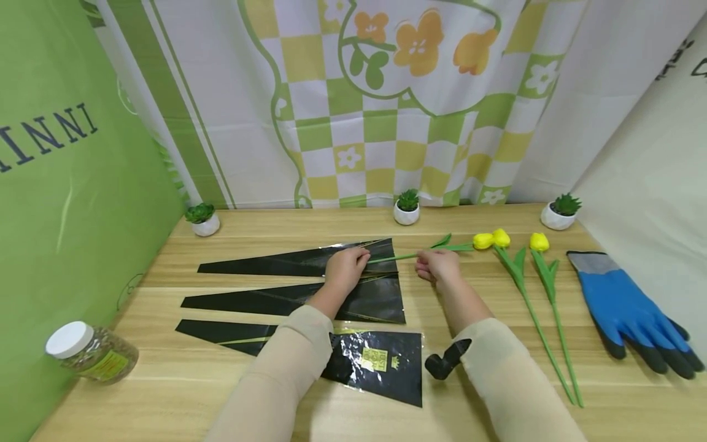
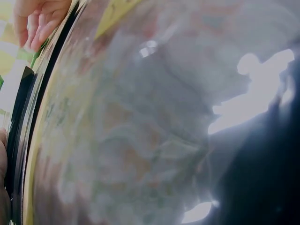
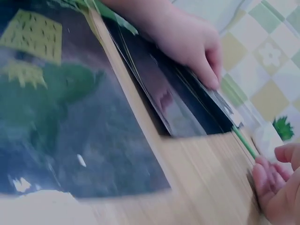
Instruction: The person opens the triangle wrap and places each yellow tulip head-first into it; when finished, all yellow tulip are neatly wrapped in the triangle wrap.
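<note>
Head view: beyond two nearer black sleeves [image 1: 405,368] on the bench [image 1: 143,417], the right hand [image 1: 439,267], fingers curled, pinches a yellow tulip [image 1: 482,241] by its stem. The tulip lies crosswise, bloom to the right, its tail reaching the wide end of the far sleeve [image 1: 276,264]; standing here, I can't tell whether it's inside. The left hand [image 1: 345,268] arches over that sleeve, pinching its edge.

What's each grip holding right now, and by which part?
Right grip: a yellow tulip, by its green stem, near the leaves. Left grip: the farthest black sleeve, near its wide end.
</note>
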`<state>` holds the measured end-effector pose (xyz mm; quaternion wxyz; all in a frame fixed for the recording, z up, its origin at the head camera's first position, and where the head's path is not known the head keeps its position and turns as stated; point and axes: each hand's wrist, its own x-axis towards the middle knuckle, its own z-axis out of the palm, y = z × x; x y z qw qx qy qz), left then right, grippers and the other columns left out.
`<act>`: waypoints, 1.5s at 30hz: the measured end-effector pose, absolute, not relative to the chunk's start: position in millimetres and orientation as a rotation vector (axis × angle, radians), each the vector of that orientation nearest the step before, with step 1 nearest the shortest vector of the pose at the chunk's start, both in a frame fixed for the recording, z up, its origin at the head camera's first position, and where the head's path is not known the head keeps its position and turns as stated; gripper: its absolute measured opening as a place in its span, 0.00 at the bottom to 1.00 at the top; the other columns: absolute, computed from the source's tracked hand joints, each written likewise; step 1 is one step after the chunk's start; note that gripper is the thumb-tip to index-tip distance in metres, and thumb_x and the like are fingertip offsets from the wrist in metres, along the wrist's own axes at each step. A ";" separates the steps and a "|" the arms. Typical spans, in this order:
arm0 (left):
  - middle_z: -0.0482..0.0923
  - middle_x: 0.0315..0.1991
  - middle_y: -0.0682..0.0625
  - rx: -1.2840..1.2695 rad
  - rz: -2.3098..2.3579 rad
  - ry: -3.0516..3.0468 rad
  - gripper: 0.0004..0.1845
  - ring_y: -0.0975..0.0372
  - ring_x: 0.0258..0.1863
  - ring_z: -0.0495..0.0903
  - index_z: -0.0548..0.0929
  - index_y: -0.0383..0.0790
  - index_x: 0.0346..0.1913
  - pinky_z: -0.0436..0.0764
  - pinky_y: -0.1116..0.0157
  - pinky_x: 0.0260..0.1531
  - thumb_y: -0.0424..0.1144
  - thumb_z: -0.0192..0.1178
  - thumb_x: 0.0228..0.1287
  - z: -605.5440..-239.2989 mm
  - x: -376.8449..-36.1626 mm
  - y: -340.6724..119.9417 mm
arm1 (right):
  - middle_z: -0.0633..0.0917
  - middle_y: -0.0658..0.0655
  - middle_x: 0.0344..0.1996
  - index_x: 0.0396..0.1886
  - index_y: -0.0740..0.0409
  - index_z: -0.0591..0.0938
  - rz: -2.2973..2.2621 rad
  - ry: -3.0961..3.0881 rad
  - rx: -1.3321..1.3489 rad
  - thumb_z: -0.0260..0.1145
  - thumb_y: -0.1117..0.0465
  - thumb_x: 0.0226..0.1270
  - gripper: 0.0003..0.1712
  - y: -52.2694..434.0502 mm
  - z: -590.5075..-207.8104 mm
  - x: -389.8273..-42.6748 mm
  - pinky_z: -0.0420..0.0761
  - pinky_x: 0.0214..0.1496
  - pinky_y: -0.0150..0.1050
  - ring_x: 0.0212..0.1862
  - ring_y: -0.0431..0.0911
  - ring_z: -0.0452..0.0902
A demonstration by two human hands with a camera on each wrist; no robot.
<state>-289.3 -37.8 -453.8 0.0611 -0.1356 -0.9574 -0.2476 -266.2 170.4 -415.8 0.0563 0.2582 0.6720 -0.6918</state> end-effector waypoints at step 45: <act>0.84 0.55 0.50 -0.421 -0.759 -2.883 0.15 0.57 0.55 0.83 0.85 0.47 0.55 0.81 0.58 0.56 0.46 0.54 0.74 -453.5 -286.9 -38.7 | 0.74 0.67 0.64 0.64 0.57 0.77 -1.320 2.788 1.073 0.55 0.39 0.71 0.33 218.9 -429.4 -275.2 0.74 0.62 0.56 0.63 0.62 0.71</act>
